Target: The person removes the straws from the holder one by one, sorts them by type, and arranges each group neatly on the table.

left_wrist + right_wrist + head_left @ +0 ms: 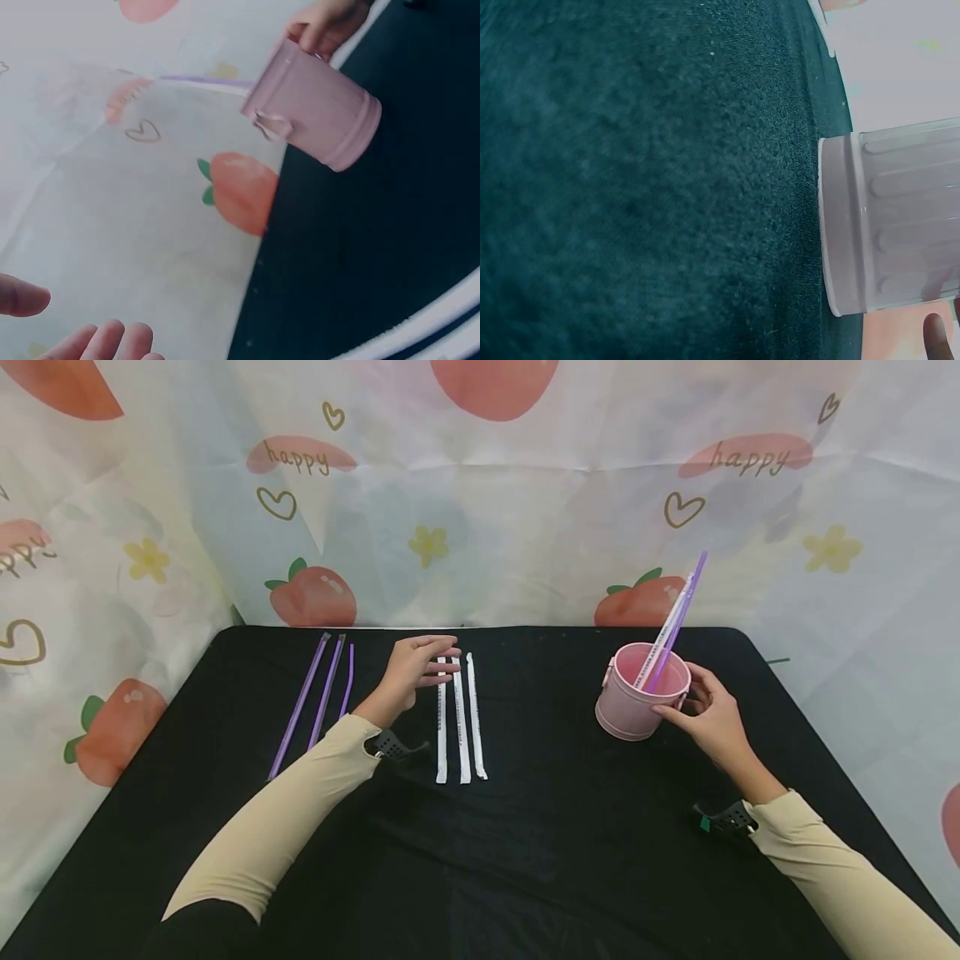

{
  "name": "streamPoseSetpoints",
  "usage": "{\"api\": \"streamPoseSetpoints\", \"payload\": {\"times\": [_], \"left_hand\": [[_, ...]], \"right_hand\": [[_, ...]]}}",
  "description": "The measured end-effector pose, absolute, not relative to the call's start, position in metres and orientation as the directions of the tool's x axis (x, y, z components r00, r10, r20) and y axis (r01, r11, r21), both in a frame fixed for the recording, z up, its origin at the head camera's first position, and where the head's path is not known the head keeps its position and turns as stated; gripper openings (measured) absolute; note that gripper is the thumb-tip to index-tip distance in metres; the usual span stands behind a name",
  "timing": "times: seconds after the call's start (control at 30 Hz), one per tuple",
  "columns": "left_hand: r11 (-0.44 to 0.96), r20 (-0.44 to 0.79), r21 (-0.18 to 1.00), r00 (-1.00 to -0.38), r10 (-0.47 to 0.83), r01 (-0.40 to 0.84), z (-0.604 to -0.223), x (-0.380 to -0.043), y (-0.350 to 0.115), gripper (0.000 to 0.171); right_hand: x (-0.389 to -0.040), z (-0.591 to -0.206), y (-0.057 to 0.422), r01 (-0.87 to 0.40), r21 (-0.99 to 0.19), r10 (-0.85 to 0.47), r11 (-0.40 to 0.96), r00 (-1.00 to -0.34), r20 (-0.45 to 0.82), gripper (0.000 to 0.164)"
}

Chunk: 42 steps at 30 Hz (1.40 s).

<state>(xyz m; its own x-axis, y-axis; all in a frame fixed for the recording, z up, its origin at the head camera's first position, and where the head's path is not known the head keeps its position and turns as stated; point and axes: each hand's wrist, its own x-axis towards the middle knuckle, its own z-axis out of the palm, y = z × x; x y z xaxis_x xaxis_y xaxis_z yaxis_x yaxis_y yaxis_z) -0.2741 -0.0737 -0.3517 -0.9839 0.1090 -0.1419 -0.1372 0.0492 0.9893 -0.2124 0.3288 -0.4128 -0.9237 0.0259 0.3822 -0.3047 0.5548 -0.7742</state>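
My left hand hovers over the far ends of a row of three white paper-wrapped straws, its fingers extended and nothing held. Its fingertips show in the left wrist view, with the wrapped straws blurred at the lower right corner. On the right, my right hand grips the side of a pink bucket near the rim, thumb in front and fingers behind. Leaning inside the bucket are a purple straw and a white-wrapped straw. The right wrist view shows the bucket's ribbed wall and base.
Three purple straws lie at the left of the black-covered table, partly behind my left forearm. A fruit-print cloth hangs along the table's back and sides.
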Motion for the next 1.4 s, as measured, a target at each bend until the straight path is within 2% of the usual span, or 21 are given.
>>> {"api": "streamPoseSetpoints", "payload": {"times": [0.33,0.87,1.07,1.4], "left_hand": [[-0.024,-0.062,0.997,-0.982,0.181,-0.068,-0.334,-0.274,-0.048,0.035],[-0.038,0.059,0.998,-0.974,0.220,0.052,-0.315,-0.285,0.022,0.030],[0.025,0.199,0.977,-0.950,0.243,0.211,-0.316,-0.293,0.044,0.031],[0.150,0.450,0.845,-0.835,0.318,0.513,-0.326,-0.306,0.075,0.036]], "right_hand": [[-0.213,-0.414,0.332,-0.344,-0.769,0.007,0.538,-0.911,0.412,0.069],[-0.211,-0.413,0.330,-0.338,-0.762,0.014,0.552,-0.910,0.414,0.070],[-0.211,-0.414,0.331,-0.346,-0.767,0.012,0.540,-0.908,0.418,0.069],[-0.210,-0.412,0.329,-0.345,-0.765,0.014,0.544,-0.907,0.420,0.071]]}}
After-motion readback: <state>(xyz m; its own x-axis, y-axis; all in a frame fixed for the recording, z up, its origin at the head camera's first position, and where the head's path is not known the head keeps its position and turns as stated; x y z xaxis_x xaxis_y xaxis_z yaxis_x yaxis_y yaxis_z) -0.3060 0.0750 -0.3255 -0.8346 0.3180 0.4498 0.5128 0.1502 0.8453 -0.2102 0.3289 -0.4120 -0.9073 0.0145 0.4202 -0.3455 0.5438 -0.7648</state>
